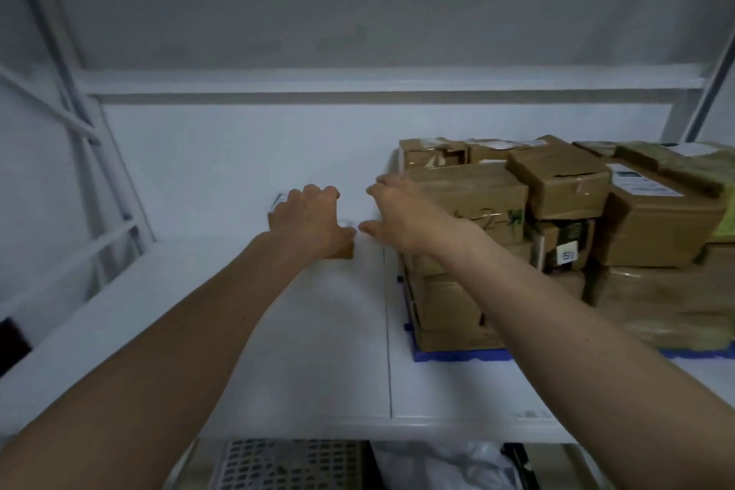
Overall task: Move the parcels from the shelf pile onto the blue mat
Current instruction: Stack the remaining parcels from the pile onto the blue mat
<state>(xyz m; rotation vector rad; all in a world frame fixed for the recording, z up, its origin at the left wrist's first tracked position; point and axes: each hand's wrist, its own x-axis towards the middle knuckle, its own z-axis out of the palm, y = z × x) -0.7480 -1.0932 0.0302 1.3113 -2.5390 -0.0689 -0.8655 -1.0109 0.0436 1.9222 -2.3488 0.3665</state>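
A small white parcel lies on the white shelf, hard to tell from the surface; only its left edge and a corner near my thumb show. My left hand is curled over it, gripping it. My right hand hovers just to the right with fingers spread, its thumb close to the parcel's right corner. Brown cardboard parcels are stacked on the blue mat at the right of the shelf. My right wrist passes in front of the nearest box.
An upper shelf board hangs overhead. White metal uprights and braces stand at the left. Below the shelf's front edge sit a perforated crate and a white bag.
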